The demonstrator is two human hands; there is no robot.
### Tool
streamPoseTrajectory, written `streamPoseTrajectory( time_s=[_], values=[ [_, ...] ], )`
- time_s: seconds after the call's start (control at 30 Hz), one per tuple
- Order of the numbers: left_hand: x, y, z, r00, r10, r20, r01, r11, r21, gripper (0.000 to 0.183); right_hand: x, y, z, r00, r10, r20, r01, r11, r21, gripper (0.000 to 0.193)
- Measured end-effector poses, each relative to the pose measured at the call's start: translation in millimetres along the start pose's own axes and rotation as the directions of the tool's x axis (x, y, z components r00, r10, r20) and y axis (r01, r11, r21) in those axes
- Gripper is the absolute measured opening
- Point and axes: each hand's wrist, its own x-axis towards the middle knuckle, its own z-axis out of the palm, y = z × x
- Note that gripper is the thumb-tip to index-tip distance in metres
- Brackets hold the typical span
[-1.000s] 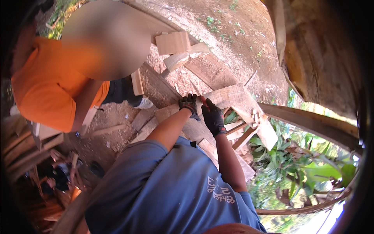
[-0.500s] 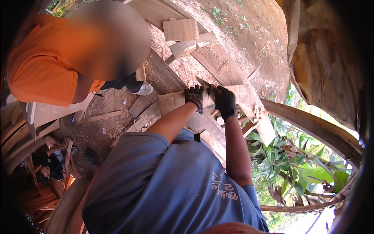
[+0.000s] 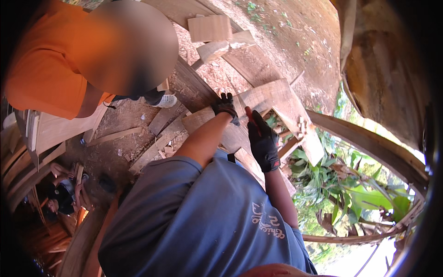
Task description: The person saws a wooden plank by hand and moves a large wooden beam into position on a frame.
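Observation:
A pale wooden board (image 3: 267,94) lies crosswise over other timber in front of me. My left hand (image 3: 224,109), in a dark glove, rests on this board with its fingers spread. To the right and nearer my body, my gloved right hand (image 3: 263,142) is closed around the reddish handle (image 3: 249,114) of a handsaw. The saw's thin blade (image 3: 242,101) points away from me across the board, just right of my left hand. My palm and fingers hide part of the handle.
A person in an orange shirt (image 3: 44,60) is close at the left. Wood blocks (image 3: 210,28) sit on planks ahead. Offcuts (image 3: 168,150) and shavings litter the ground. A curved beam (image 3: 369,143) and leafy plants (image 3: 369,196) are at the right. Another person (image 3: 64,194) sits lower left.
My right hand has drawn back toward my body with the handsaw. My left hand stays on the board, and the view has shifted slightly.

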Motion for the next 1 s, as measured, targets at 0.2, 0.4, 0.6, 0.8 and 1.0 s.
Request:
streamPoseTrajectory(
  time_s=[0.2, 0.4, 0.6, 0.8, 1.0],
  values=[
    [15, -14, 18, 0.986, 0.078, -0.145, -0.073, 0.997, 0.039, 0.129, -27, -14, -38, 0.999, 0.033, 0.001, -0.033, 0.989, -0.143, 0.04],
    [-12, -6, -7, 0.988, 0.08, -0.129, -0.06, 0.987, 0.151, 0.157, -73, 15, -64, 0.993, -0.1, -0.064, 0.098, 0.994, -0.044, 0.043],
    [-2, -22, 1, 0.976, 0.212, -0.05, -0.186, 0.931, 0.316, 0.165, -69, 10, -64, 0.997, 0.073, -0.02, -0.073, 0.997, 0.01, 0.044],
    [-7, -21, -16, 0.969, 0.245, 0.032, -0.245, 0.932, 0.269, 0.164, -32, 36, -24, 0.988, 0.156, 0.021, -0.156, 0.988, 0.006, 0.045],
    [-12, -20, -8, 0.969, 0.245, -0.005, -0.237, 0.941, 0.243, 0.159, 2, 67, 25, 0.998, 0.006, -0.065, -0.006, 1.0, -0.006, 0.043]
  ],
)
